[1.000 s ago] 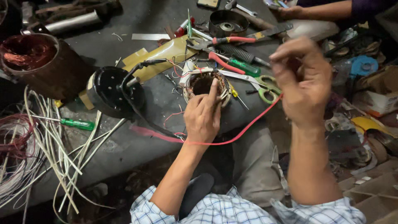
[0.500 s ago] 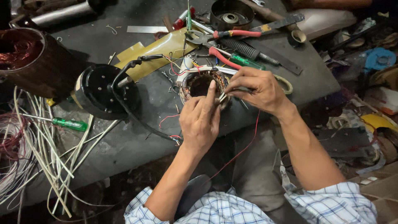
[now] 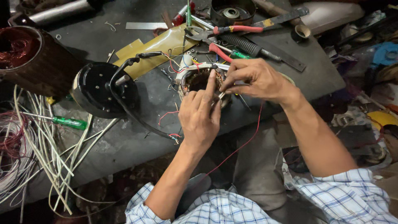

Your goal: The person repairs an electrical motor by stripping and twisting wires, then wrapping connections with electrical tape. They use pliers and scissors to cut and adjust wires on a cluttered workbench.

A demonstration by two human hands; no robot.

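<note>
A small round motor stator [image 3: 198, 81] with copper windings sits on the dark workbench [image 3: 124, 137]. My left hand [image 3: 200, 118] rests on its near rim, index finger stretched over the winding. My right hand [image 3: 253, 79] is at the stator's right edge, fingertips pinched on a thin red thread [image 3: 244, 143] that trails down toward my lap. Both hands touch the stator.
A black round motor cover [image 3: 101, 89] with a black cable lies left of the stator. Behind are red-handled pliers [image 3: 232, 30], a flat file [image 3: 282, 18], a green screwdriver [image 3: 68, 122], a large copper-wound stator [image 3: 29, 58] and white sleeving strips [image 3: 49, 153].
My right hand came down from a raised pull to the right and now pinches the red thread at the stator's edge. My left hand stayed on the stator.
</note>
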